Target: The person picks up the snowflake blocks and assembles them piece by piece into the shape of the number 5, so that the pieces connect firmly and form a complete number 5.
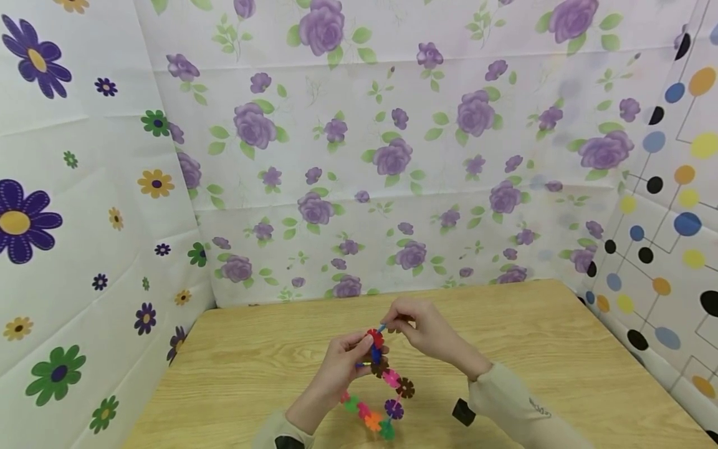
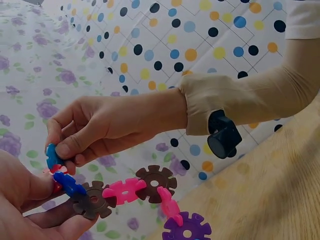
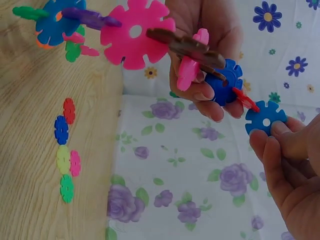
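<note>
A chain of flower-shaped, slotted plastic discs in many colours [image 1: 391, 378] is held at one end by the left hand [image 1: 343, 357], low in the middle of the head view. The end is pinched near a thin red plastic disc [image 3: 246, 100] and a dark blue plastic disc [image 3: 225, 82], probably so that the tip is steadied. A round light-blue plastic disc [image 3: 265, 120] is gripped between thumb and fingers by the right hand [image 1: 417, 327]. It is met by the red disc edge to edge, at an angle to it; this crossed pose seems chosen so that slot can face slot. How deeply the two are seated cannot be told. The rest of the chain is left to trail toward the bottom of the head view.

At the left of the right wrist view, a short row of loose notched plastic discs [image 3: 61, 130] is laid flat on the light wood table [image 1: 269, 349], seemingly within easy reach.

Both hands are kept well inside the table's edges. Wood is shown on either side of them, so sideways room appears ample; beyond the far edge, a white cloth with purple roses [image 1: 392, 156] is hung across the upper frame.
</note>
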`<state>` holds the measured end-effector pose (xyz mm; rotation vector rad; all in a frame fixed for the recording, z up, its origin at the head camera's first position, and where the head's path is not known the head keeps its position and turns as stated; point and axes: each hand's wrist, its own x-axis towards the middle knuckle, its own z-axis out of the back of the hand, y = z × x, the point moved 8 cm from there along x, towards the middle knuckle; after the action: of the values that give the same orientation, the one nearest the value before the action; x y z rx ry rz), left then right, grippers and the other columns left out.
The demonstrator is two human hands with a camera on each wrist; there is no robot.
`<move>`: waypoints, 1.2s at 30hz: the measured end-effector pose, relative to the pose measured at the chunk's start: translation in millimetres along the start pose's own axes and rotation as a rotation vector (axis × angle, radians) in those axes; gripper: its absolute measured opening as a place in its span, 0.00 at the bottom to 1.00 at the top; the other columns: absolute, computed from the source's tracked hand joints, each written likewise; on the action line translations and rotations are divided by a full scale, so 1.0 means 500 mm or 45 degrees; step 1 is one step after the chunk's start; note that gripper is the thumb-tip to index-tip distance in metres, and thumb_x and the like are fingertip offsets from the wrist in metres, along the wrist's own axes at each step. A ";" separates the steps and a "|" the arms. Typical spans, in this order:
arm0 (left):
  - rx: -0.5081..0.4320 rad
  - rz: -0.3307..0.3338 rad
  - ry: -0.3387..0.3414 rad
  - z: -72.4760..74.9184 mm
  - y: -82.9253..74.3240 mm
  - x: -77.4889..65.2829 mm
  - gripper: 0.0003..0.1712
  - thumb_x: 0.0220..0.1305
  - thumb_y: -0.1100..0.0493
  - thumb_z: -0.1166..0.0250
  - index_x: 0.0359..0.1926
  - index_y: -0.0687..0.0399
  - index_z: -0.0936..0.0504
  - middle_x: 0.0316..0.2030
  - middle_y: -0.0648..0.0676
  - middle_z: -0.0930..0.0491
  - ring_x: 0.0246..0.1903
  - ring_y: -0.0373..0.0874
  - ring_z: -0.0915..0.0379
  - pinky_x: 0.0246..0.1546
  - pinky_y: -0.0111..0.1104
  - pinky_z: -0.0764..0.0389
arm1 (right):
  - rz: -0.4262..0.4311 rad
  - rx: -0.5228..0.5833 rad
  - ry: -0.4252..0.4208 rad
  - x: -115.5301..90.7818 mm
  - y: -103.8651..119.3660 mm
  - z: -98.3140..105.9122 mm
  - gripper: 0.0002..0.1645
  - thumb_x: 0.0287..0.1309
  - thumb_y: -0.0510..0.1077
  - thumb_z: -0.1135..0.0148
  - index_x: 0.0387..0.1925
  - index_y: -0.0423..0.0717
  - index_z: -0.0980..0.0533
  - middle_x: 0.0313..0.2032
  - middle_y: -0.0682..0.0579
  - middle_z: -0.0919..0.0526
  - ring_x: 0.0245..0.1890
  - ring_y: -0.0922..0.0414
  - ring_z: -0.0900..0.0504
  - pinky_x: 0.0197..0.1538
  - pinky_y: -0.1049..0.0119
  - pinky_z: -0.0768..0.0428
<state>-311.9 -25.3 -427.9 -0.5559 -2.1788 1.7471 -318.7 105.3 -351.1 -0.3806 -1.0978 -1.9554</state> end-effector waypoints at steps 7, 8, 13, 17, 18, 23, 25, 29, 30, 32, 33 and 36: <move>-0.045 0.027 0.008 0.003 0.008 0.001 0.19 0.72 0.52 0.45 0.52 0.62 0.20 0.38 0.49 0.15 0.40 0.40 0.17 0.46 0.35 0.16 | 0.118 -0.058 -0.032 0.000 0.008 -0.005 0.12 0.59 0.27 0.40 0.33 0.47 0.20 0.32 0.52 0.16 0.31 0.61 0.17 0.36 0.71 0.17; -0.042 0.028 0.010 0.004 0.009 0.001 0.19 0.72 0.52 0.44 0.51 0.61 0.20 0.37 0.49 0.15 0.40 0.40 0.17 0.46 0.35 0.16 | 0.141 -0.071 -0.036 0.000 0.011 -0.006 0.12 0.58 0.27 0.40 0.33 0.47 0.20 0.32 0.52 0.16 0.31 0.61 0.17 0.36 0.72 0.17; -0.022 0.029 0.022 0.003 0.008 -0.001 0.16 0.72 0.51 0.45 0.47 0.59 0.19 0.37 0.48 0.17 0.39 0.40 0.16 0.47 0.35 0.16 | 0.244 -0.122 -0.064 -0.004 0.029 -0.012 0.12 0.59 0.27 0.41 0.32 0.47 0.21 0.30 0.52 0.17 0.28 0.58 0.18 0.33 0.74 0.19; -0.033 0.029 0.013 0.002 0.005 0.000 0.17 0.71 0.51 0.44 0.47 0.60 0.19 0.37 0.49 0.18 0.40 0.42 0.16 0.46 0.34 0.16 | 0.241 -0.136 -0.095 -0.004 0.032 -0.011 0.14 0.60 0.27 0.42 0.32 0.50 0.22 0.30 0.54 0.18 0.28 0.61 0.20 0.32 0.75 0.20; -0.037 0.032 0.009 0.002 0.004 0.000 0.17 0.71 0.51 0.44 0.47 0.60 0.19 0.37 0.49 0.18 0.40 0.42 0.16 0.46 0.34 0.16 | 0.233 -0.134 -0.096 -0.004 0.031 -0.011 0.14 0.60 0.27 0.42 0.32 0.50 0.22 0.30 0.54 0.18 0.28 0.62 0.20 0.32 0.75 0.20; -0.051 0.045 0.010 0.000 0.005 -0.001 0.18 0.71 0.51 0.44 0.48 0.62 0.20 0.37 0.50 0.18 0.39 0.42 0.16 0.46 0.34 0.16 | 0.212 -0.129 -0.088 -0.007 0.025 -0.012 0.15 0.61 0.27 0.43 0.32 0.50 0.22 0.30 0.55 0.19 0.28 0.62 0.20 0.33 0.75 0.20; -0.052 0.044 0.015 -0.002 0.005 -0.001 0.18 0.72 0.52 0.44 0.48 0.62 0.20 0.37 0.50 0.18 0.39 0.42 0.16 0.46 0.35 0.16 | 0.207 -0.119 -0.089 -0.008 0.023 -0.012 0.15 0.61 0.26 0.43 0.32 0.50 0.22 0.30 0.54 0.19 0.28 0.60 0.19 0.33 0.75 0.19; -0.043 0.040 0.016 -0.002 0.006 0.001 0.17 0.72 0.52 0.45 0.48 0.61 0.20 0.37 0.50 0.18 0.39 0.42 0.16 0.46 0.35 0.16 | 0.200 -0.105 -0.090 -0.011 0.021 -0.010 0.14 0.61 0.27 0.43 0.33 0.49 0.22 0.30 0.53 0.18 0.28 0.57 0.19 0.34 0.74 0.18; -0.043 0.041 0.013 -0.002 0.007 0.001 0.17 0.72 0.52 0.44 0.48 0.61 0.20 0.37 0.50 0.18 0.39 0.42 0.16 0.46 0.35 0.16 | 0.199 -0.105 -0.089 -0.011 0.021 -0.010 0.14 0.61 0.27 0.43 0.33 0.50 0.22 0.30 0.53 0.18 0.28 0.58 0.19 0.34 0.74 0.18; -0.045 0.045 0.009 -0.002 0.008 0.001 0.18 0.72 0.52 0.44 0.48 0.62 0.20 0.36 0.50 0.17 0.39 0.42 0.16 0.45 0.35 0.16 | 0.197 -0.104 -0.085 -0.013 0.020 -0.009 0.13 0.62 0.28 0.43 0.33 0.49 0.21 0.30 0.54 0.18 0.29 0.60 0.19 0.33 0.73 0.18; -0.049 0.048 0.008 -0.003 0.009 0.002 0.18 0.72 0.52 0.44 0.48 0.62 0.20 0.36 0.50 0.17 0.39 0.42 0.16 0.45 0.35 0.16 | 0.194 -0.101 -0.082 -0.013 0.018 -0.009 0.13 0.62 0.28 0.43 0.33 0.49 0.21 0.30 0.53 0.18 0.29 0.62 0.19 0.33 0.73 0.18; -0.060 0.052 0.016 -0.006 0.011 0.003 0.17 0.71 0.52 0.44 0.48 0.61 0.20 0.36 0.50 0.17 0.40 0.42 0.16 0.46 0.36 0.16 | 0.164 -0.085 -0.070 -0.016 0.012 -0.008 0.12 0.62 0.28 0.43 0.34 0.48 0.21 0.31 0.53 0.18 0.30 0.65 0.20 0.33 0.72 0.18</move>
<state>-311.2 -21.2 -432.5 -0.6253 -2.2200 1.7116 -308.4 104.7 -354.9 -0.5309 -1.0183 -1.8808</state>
